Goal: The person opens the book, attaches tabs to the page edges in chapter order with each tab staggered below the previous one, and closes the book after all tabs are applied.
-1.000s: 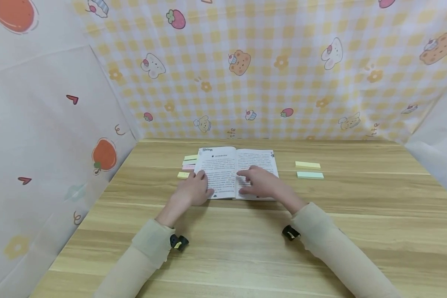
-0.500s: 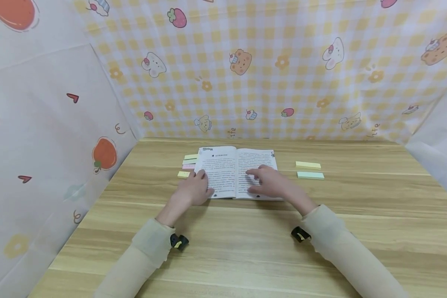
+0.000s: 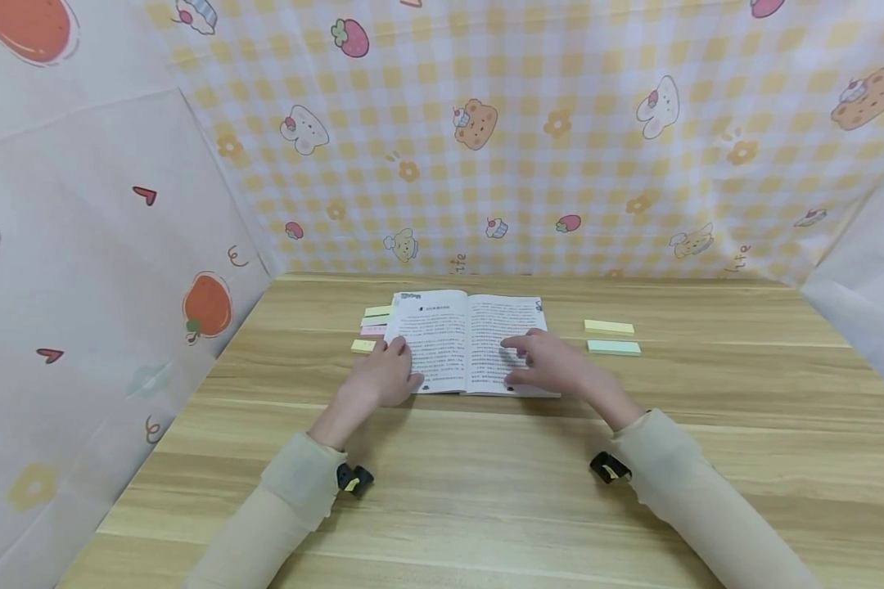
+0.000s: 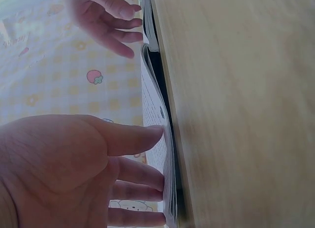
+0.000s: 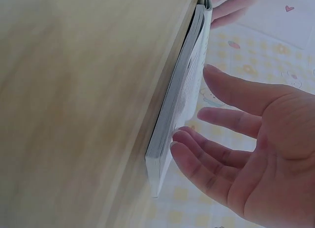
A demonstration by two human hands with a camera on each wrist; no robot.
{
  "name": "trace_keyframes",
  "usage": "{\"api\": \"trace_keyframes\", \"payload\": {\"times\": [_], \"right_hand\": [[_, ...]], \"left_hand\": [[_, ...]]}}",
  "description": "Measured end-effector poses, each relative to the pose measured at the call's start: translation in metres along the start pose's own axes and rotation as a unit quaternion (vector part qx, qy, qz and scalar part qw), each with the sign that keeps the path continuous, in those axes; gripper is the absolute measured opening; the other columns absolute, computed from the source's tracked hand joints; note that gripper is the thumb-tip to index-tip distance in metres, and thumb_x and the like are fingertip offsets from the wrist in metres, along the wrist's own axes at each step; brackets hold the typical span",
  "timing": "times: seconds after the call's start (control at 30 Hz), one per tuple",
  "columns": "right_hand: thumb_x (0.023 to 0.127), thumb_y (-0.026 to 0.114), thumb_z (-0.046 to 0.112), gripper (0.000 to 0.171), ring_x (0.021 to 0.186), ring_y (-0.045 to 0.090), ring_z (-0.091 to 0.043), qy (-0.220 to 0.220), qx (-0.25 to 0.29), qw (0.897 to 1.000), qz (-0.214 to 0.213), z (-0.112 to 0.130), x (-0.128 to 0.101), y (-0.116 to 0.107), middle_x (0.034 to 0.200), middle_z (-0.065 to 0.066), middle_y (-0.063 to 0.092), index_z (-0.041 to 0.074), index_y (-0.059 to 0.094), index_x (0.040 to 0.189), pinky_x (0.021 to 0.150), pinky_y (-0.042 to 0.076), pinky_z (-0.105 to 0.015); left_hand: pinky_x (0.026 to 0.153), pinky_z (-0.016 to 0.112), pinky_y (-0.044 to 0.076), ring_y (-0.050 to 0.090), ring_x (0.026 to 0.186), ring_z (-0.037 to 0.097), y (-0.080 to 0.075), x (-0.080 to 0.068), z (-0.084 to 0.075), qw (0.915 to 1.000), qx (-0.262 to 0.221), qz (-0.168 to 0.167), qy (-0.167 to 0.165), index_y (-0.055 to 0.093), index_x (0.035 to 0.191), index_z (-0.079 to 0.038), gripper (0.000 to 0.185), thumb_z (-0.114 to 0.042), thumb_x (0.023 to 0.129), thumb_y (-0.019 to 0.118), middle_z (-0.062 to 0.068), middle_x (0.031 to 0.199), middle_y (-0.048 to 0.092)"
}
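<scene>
While both sleeved forearms stretch over the near part of the wooden table (image 3: pixel 486 507), the hands rest on an open book (image 3: pixel 466 339) lying flat at the middle of the tabletop, toward twelve o'clock from the person. The left hand (image 3: pixel 381 375) lies on the lower outer corner of the left page, at about seven o'clock of the book; its fingers are straight and laid side by side, pressing the page down, as the left wrist view shows with the fingertips (image 4: pixel 156 181) against the paper edge. The right hand (image 3: pixel 552 366) sits on the lower part of the right page, at about five o'clock of the book, with fingers loosely spread and extended, holding nothing; in the right wrist view its fingertips (image 5: pixel 179 139) touch the page near the book's outer corner.

Beyond the left hand, at nine o'clock of the book, small sticky-note pads (image 3: pixel 374 325) in yellow, green and pink lie just beside the left page, partly tucked against it. At three o'clock, apart from the book, lie a yellow note strip (image 3: pixel 608 326) and, nearer, a pale green note strip (image 3: pixel 614 347). Farthest off stands a checked backdrop (image 3: pixel 530 139) printed with bears and strawberries.
</scene>
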State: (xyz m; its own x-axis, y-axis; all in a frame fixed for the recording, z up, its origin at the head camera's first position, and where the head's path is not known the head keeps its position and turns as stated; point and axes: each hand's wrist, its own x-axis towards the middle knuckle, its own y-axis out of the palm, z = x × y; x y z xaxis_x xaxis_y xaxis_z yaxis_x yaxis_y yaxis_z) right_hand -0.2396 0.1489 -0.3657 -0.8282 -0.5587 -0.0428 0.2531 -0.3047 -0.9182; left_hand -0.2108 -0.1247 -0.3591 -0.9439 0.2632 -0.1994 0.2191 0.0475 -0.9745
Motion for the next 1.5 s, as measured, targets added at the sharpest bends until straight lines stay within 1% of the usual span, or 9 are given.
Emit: {"api": "trace_keyframes", "payload": {"times": [0.17, 0.5, 0.73, 0.9, 1.0, 1.1, 1.23, 1.37, 1.5], "right_hand": [[0.088, 0.080, 0.022, 0.057, 0.105, 0.062, -0.030, 0.003, 0.008, 1.000, 0.003, -0.003, -0.004, -0.002, 0.116, -0.018, 0.065, -0.001, 0.061, 0.136, 0.088, 0.054, -0.043], [0.085, 0.081, 0.017, 0.053, 0.097, 0.063, -0.030, -0.010, 0.004, 1.000, -0.008, -0.011, -0.011, -0.004, 0.113, -0.022, 0.065, -0.003, 0.064, 0.131, 0.083, 0.054, -0.043], [0.081, 0.084, 0.015, 0.048, 0.096, 0.063, -0.030, 0.001, 0.007, 1.000, -0.005, -0.015, -0.016, -0.006, 0.115, -0.021, 0.063, 0.001, 0.070, 0.124, 0.081, 0.055, -0.043], [0.081, 0.084, 0.013, 0.043, 0.094, 0.063, -0.030, -0.004, 0.012, 1.000, -0.008, -0.021, -0.021, -0.008, 0.113, -0.021, 0.063, 0.000, 0.071, 0.120, 0.080, 0.054, -0.043], [0.081, 0.084, 0.013, 0.042, 0.093, 0.061, -0.028, 0.001, 0.015, 1.000, -0.008, -0.022, -0.024, -0.009, 0.113, -0.020, 0.063, -0.001, 0.072, 0.119, 0.079, 0.053, -0.041], [0.082, 0.084, 0.013, 0.041, 0.088, 0.058, -0.025, 0.005, 0.014, 1.000, -0.008, -0.022, -0.027, -0.011, 0.112, -0.019, 0.062, -0.002, 0.072, 0.118, 0.075, 0.050, -0.038], [0.082, 0.084, 0.013, 0.042, 0.085, 0.053, -0.024, 0.000, 0.015, 1.000, -0.011, -0.023, -0.031, -0.012, 0.109, -0.017, 0.061, -0.002, 0.072, 0.119, 0.073, 0.045, -0.034], [0.082, 0.084, 0.014, 0.042, 0.087, 0.054, -0.025, 0.000, 0.016, 1.000, -0.012, -0.023, -0.034, -0.012, 0.112, -0.018, 0.061, -0.001, 0.072, 0.119, 0.075, 0.046, -0.036], [0.083, 0.084, 0.014, 0.042, 0.089, 0.054, -0.026, 0.004, 0.020, 1.000, -0.011, -0.023, -0.035, -0.013, 0.116, -0.018, 0.061, -0.001, 0.072, 0.120, 0.078, 0.048, -0.038]], "left_hand": [[0.101, 0.060, 0.045, 0.037, 0.139, 0.046, 0.000, 0.000, 0.000, 1.0000, 0.001, 0.002, -0.003, 0.044, 0.145, 0.012, 0.063, -0.035, 0.104, 0.054, 0.023, 0.152, 0.040], [0.101, 0.061, 0.045, 0.037, 0.139, 0.046, 0.000, -0.001, 0.000, 1.0000, 0.001, -0.002, -0.001, 0.044, 0.145, 0.011, 0.063, -0.035, 0.104, 0.054, 0.023, 0.152, 0.040], [0.102, 0.062, 0.044, 0.032, 0.142, 0.048, 0.001, -0.001, 0.001, 1.0000, 0.001, 0.002, -0.001, 0.043, 0.146, 0.011, 0.063, -0.036, 0.105, 0.053, 0.023, 0.154, 0.038], [0.102, 0.063, 0.043, 0.031, 0.142, 0.048, 0.002, 0.000, 0.001, 1.0000, 0.000, 0.002, 0.000, 0.043, 0.146, 0.011, 0.063, -0.036, 0.105, 0.053, 0.023, 0.155, 0.038], [0.102, 0.064, 0.043, 0.031, 0.143, 0.048, 0.001, 0.000, 0.001, 1.0000, -0.001, 0.002, -0.002, 0.043, 0.146, 0.010, 0.063, -0.036, 0.105, 0.053, 0.022, 0.155, 0.037], [0.102, 0.064, 0.042, 0.030, 0.143, 0.048, 0.001, 0.000, 0.001, 1.0000, -0.002, 0.003, -0.002, 0.043, 0.146, 0.010, 0.063, -0.036, 0.105, 0.053, 0.022, 0.156, 0.036], [0.105, 0.064, 0.040, 0.029, 0.143, 0.049, 0.000, -0.001, 0.001, 1.0000, -0.006, 0.004, 0.002, 0.042, 0.147, 0.010, 0.063, -0.036, 0.105, 0.053, 0.023, 0.157, 0.034], [0.108, 0.063, 0.036, 0.026, 0.144, 0.050, -0.001, -0.002, 0.003, 0.9999, -0.011, 0.006, 0.005, 0.042, 0.147, 0.010, 0.064, -0.037, 0.105, 0.052, 0.024, 0.158, 0.032], [0.109, 0.063, 0.036, 0.028, 0.144, 0.050, -0.001, -0.001, 0.004, 0.9998, -0.015, 0.003, 0.009, 0.043, 0.147, 0.009, 0.063, -0.037, 0.105, 0.052, 0.024, 0.158, 0.032]]}}
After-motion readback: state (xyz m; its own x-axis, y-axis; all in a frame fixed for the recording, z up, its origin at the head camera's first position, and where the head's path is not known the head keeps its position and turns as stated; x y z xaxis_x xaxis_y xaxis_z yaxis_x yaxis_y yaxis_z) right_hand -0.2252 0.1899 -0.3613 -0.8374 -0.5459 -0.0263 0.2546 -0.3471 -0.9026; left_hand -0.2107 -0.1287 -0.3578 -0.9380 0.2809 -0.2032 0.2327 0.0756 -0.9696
